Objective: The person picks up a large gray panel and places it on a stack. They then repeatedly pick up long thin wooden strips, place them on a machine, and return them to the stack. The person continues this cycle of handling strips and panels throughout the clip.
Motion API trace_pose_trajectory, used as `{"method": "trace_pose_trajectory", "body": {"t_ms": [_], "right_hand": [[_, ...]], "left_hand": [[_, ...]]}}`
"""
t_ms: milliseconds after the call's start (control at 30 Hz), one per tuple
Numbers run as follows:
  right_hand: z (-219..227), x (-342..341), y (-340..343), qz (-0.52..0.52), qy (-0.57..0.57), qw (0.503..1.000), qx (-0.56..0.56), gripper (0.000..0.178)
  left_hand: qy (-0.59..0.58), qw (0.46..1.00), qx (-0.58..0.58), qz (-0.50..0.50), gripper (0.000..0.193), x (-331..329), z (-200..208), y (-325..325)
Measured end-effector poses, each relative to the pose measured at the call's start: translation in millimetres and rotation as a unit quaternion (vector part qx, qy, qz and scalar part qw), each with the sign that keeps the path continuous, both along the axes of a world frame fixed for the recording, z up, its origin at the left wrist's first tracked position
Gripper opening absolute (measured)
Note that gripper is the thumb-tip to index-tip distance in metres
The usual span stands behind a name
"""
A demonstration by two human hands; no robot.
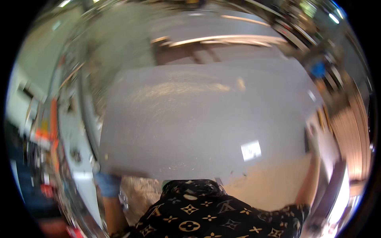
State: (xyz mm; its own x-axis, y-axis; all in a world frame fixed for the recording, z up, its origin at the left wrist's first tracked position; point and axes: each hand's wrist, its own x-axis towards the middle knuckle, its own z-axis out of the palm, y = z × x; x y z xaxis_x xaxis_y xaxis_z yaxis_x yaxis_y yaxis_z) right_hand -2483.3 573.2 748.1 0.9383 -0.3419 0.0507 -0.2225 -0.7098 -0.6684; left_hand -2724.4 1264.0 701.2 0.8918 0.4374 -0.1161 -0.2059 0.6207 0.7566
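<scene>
Bearing yellowish dust point(178, 88) and a white label point(251, 150), the panel point(190, 127) looks grey.

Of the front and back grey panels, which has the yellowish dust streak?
The front panel, the one by the right hand: yellowish dust streaks its far half. The back panel, beyond the pale wood strips, shows none.

One large grey panel point(190, 123) at centre, with one white label point(251, 150) on it. Two forearms: one lower left point(113, 210), one lower right point(309, 182). One patterned shirt point(198, 210) at bottom. One blue item point(318, 69), upper right. One brown stack point(351, 135), right, its sheets too blurred to count.
</scene>
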Motion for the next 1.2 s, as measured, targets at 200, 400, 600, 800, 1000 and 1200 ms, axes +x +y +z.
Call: {"method": "trace_pose_trajectory", "body": {"t_ms": [200, 400, 600, 800, 1000, 1200], "right_hand": [[12.5, -51.8, 90.4, 0.118, 0.143, 0.935, 0.301, 0.032], [2.3, -86.1, 127.3, 0.037, 0.109, 0.947, 0.301, 0.03], [19.9, -92.8, 272.9, 0.048, 0.091, 0.947, 0.304, 0.038], [12.4, -94.2, 394.0, 0.314, 0.151, 0.855, 0.385, 0.039], [-94.5, -70.6, 500.2, 0.24, 0.115, 0.847, 0.461, 0.032], [-205.6, -32.6, 584.1, 0.269, 0.201, 0.835, 0.436, 0.021]], "left_hand": [[0.005, 0.97, 0.003, 0.242, 0.047, -44.7, -17.7, 42.0], [-0.053, 0.955, -0.026, 0.29, 0.056, -98.6, -26.1, 52.4], [-0.022, 0.904, -0.069, 0.421, 0.061, -186.7, -83.9, 120.0], [-0.071, 0.885, -0.129, 0.442, 0.056, -258.9, -116.3, 165.7], [-0.033, 0.859, -0.23, 0.455, 0.042, -278.8, -154.5, 189.2], [-0.006, 0.866, -0.202, 0.457, 0.031, -201.0, -178.9, 183.4]]}}
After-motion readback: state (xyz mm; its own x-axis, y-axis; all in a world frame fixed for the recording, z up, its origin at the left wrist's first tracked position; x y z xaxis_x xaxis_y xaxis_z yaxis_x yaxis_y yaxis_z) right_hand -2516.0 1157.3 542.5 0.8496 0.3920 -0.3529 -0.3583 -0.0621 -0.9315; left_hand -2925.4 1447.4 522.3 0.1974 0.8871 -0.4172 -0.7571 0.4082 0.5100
